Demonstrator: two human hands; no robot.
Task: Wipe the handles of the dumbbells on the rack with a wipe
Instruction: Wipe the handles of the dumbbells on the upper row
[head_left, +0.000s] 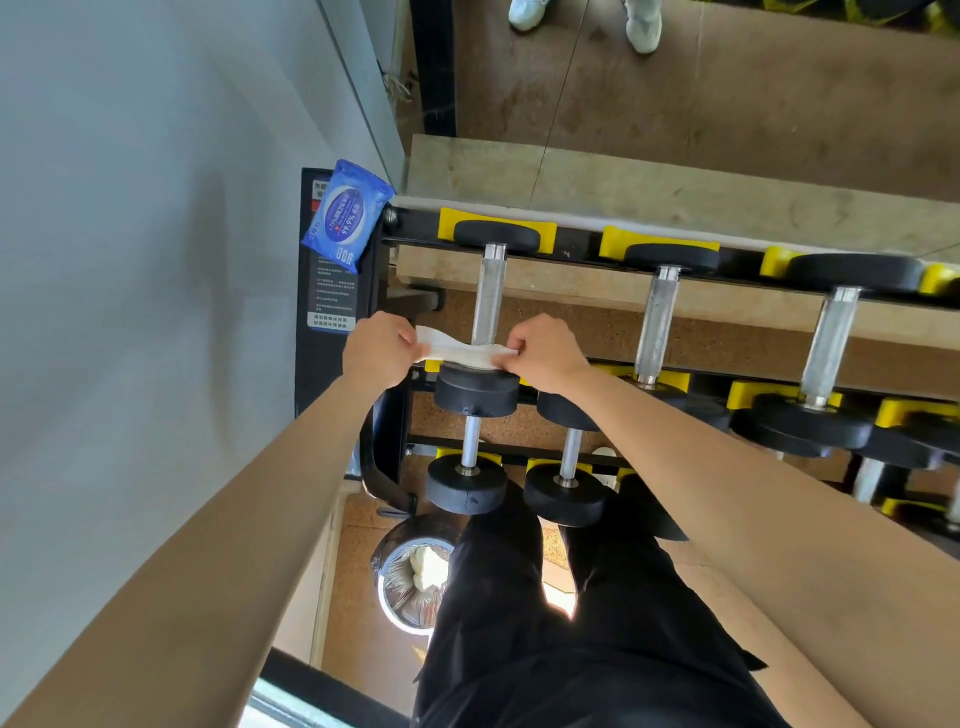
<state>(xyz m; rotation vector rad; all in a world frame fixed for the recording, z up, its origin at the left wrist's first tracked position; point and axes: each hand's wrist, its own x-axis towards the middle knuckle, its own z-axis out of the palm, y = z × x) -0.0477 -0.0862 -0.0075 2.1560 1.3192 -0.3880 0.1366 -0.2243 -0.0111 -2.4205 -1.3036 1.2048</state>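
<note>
Presently, head view, sole entry.

- Wipe (462, 352): white, pulled taut between both hands. It lies across the near end of the first handle (488, 296), just above that dumbbell's near head, centre of frame.
- Left hand (382, 348): fingers (408, 340) pinch the wipe's left end.
- Right hand (545, 353): fingers pinch the right end.
- Handle: knurled metal, leftmost on the top tier of the rack (576, 247); its far stretch is bare.
- Method, as judged: hold the wipe taut and saw it side to side while drawing it up toward the far head. Then rewrap it to reach the underside, since knurling likely traps grime.
- Pack (345, 215): blue, upper left of frame, at the rack's end.
- Bin (415, 577): lower centre, lined.

Not determinable:
- Whether the wipe passes under the handle or only over it; the underside is hidden.
- Dumbbells at the right edge, which are cut off.
- Lower-tier handles, partly behind the right forearm.
- The pack's small print.
- The bin's contents.
</note>
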